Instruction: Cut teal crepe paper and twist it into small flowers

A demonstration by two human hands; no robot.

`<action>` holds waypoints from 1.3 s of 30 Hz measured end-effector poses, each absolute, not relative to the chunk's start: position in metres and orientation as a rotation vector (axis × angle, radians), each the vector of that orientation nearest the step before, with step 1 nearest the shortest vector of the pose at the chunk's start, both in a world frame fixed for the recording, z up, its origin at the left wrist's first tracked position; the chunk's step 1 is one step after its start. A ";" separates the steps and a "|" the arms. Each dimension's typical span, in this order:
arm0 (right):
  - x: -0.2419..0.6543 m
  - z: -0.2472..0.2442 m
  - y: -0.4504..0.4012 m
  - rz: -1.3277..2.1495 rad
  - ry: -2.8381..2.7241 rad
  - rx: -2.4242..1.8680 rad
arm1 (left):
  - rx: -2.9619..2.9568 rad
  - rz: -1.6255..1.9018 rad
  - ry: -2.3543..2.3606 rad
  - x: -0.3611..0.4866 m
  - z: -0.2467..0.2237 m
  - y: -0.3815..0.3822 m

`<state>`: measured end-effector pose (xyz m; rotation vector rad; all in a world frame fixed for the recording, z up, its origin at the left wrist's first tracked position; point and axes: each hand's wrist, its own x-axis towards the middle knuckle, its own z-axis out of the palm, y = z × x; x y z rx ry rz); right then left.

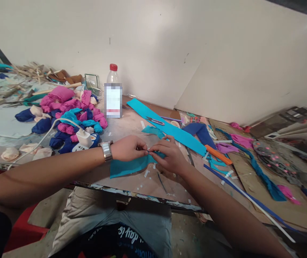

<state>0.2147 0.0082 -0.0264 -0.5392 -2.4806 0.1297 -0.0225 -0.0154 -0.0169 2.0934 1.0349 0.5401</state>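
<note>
My left hand (130, 147), with a watch on its wrist, pinches a turquoise crepe paper strip (125, 167) at its upper edge. My right hand (171, 154) is closed on the same strip, its fingertips meeting those of the left. The strip's loose end hangs down to the left over the table, while the pinched part is mostly hidden by my fingers. Just beyond the hands is a crumpled turquoise piece (153, 131). Behind that, a long flat turquoise strip (180, 134) lies diagonally with small thread snips (155, 121) on it.
An orange cutter (218, 154) lies right of my hands. A red-capped bottle (113, 77) stands by the wall. Pink, blue and cream paper rolls (67, 104) are heaped left, around a power strip with a white plug (83, 138). Cardboard (252, 172) and a white stick (270, 217) lie right.
</note>
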 end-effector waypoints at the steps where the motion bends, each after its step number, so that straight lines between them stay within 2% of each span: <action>1: 0.215 -0.026 0.008 0.127 -2.485 -0.546 | 2.105 0.537 1.051 -0.022 -0.016 -0.016; 23: 0.214 -0.029 0.006 0.096 -2.559 -0.688 | 2.349 0.601 1.173 -0.020 -0.015 -0.023; 31: 0.213 -0.027 0.003 0.073 -2.585 -0.676 | 2.311 0.603 1.148 -0.019 -0.013 -0.025; 39: 0.213 -0.025 0.004 0.015 -2.510 -0.619 | 2.031 0.633 1.022 -0.020 -0.016 -0.016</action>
